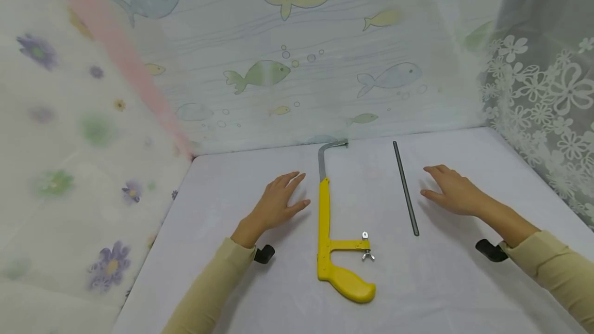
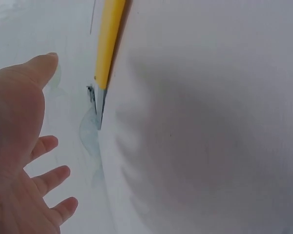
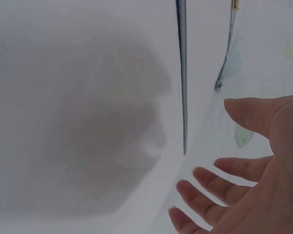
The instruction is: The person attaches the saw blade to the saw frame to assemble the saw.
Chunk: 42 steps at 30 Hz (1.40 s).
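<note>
Left grip [image 1: 274, 206] is wide and holds nothing. At its three o'clock, just beside it, a yellow saw frame [image 1: 324, 215] lies on the white surface [image 1: 417, 282], long axis running from twelve to six, curved handle [image 1: 350, 285] at the six end; this grip is the nearer one. Farther right, a grey rod [image 1: 406, 189] slants from eleven to five, at the nine o'clock of the right grip [image 1: 457, 192], which is also wide, holding nothing.

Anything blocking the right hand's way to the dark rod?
Nothing visible does. Only white tabletop shows between the right hand and the dark rod; the yellow saw frame lies beyond the rod.
</note>
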Each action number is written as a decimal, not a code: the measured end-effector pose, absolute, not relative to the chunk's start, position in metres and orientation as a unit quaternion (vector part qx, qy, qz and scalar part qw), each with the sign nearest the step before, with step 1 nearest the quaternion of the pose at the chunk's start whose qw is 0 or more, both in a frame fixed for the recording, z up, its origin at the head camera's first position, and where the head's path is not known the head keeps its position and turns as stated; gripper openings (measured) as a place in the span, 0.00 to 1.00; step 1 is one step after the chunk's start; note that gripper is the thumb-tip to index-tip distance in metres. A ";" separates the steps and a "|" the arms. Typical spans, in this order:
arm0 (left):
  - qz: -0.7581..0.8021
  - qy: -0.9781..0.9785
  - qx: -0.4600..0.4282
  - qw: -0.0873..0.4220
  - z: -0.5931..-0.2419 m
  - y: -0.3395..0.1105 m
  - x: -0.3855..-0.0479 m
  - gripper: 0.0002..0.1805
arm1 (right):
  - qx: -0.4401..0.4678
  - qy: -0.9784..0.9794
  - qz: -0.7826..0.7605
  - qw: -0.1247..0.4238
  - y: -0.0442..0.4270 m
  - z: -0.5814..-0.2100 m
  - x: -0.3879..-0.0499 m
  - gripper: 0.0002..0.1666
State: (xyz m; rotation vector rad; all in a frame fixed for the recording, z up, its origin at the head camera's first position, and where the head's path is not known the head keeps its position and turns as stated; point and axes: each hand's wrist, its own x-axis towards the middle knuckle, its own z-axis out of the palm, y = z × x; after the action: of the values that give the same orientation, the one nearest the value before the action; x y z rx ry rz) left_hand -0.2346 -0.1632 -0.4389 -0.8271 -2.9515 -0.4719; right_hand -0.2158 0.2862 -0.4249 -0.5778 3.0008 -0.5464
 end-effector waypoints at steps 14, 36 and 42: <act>-0.220 -0.935 -0.277 -0.019 -0.436 -0.154 -0.229 0.41 | -0.171 0.951 -0.256 0.041 0.280 -0.423 -0.214 0.34; -0.264 -0.911 -0.304 -0.088 -0.445 -0.131 -0.218 0.35 | -0.141 0.948 -0.279 0.060 0.270 -0.434 -0.214 0.28; -0.247 -0.915 -0.304 -0.098 -0.446 -0.126 -0.214 0.34 | -0.132 0.944 -0.294 0.068 0.268 -0.437 -0.215 0.24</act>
State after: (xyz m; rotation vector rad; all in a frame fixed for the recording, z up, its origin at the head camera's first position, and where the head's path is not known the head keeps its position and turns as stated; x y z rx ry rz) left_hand -0.2141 -0.1262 -0.4459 -1.0184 -3.0698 -0.8286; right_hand -0.2146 0.2677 -0.4370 -0.3973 2.8441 -0.8855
